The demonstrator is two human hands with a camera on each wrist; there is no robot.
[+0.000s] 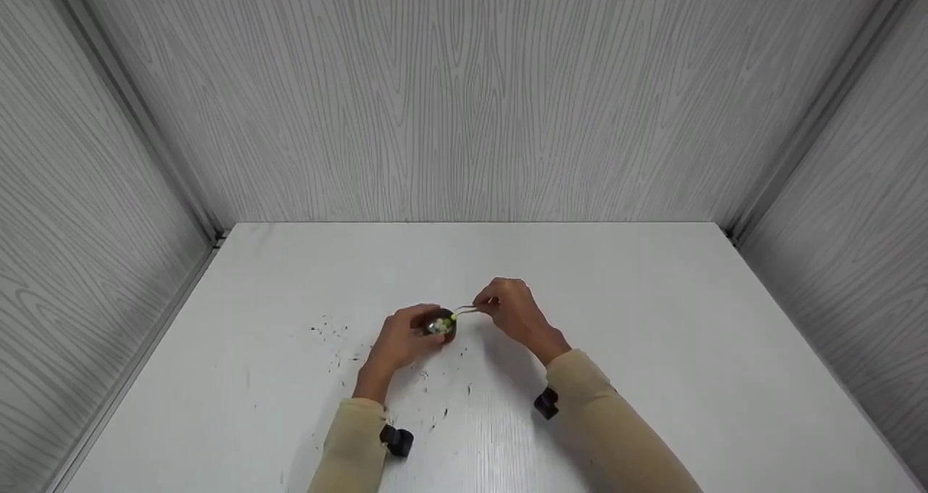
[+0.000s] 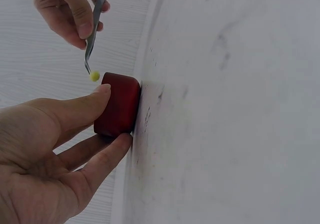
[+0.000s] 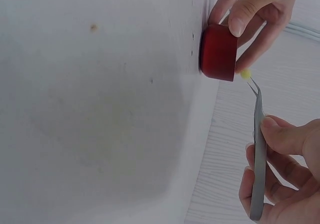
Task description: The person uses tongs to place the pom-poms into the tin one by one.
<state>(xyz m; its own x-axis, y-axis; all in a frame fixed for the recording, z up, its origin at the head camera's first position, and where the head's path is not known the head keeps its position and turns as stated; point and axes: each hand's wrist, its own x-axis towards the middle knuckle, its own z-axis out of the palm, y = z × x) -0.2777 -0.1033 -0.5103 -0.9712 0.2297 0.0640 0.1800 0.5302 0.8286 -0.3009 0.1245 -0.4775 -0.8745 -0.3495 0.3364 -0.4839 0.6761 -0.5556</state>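
A small dark red cup [image 2: 118, 107] stands on the white table, and in the head view several pale and green beads [image 1: 440, 325] show inside it. My left hand [image 1: 400, 338] grips the cup's sides between thumb and fingers. Bent-tip metal tweezers [image 3: 259, 149] are pinched in my right hand [image 1: 514, 312], to the right of the cup. At their tips is a yellow bead [image 3: 245, 74], just outside the cup's rim; in the left wrist view it hangs slightly apart from the rim.
Dark specks and scratches [image 1: 330, 330] mark the white tabletop [image 1: 652, 348] around the left hand. Grey wood-grain panels [image 1: 464, 101] rise at the back and both sides. A black wrist camera [image 1: 397, 441] sits on the left sleeve, another [image 1: 547, 403] on the right.
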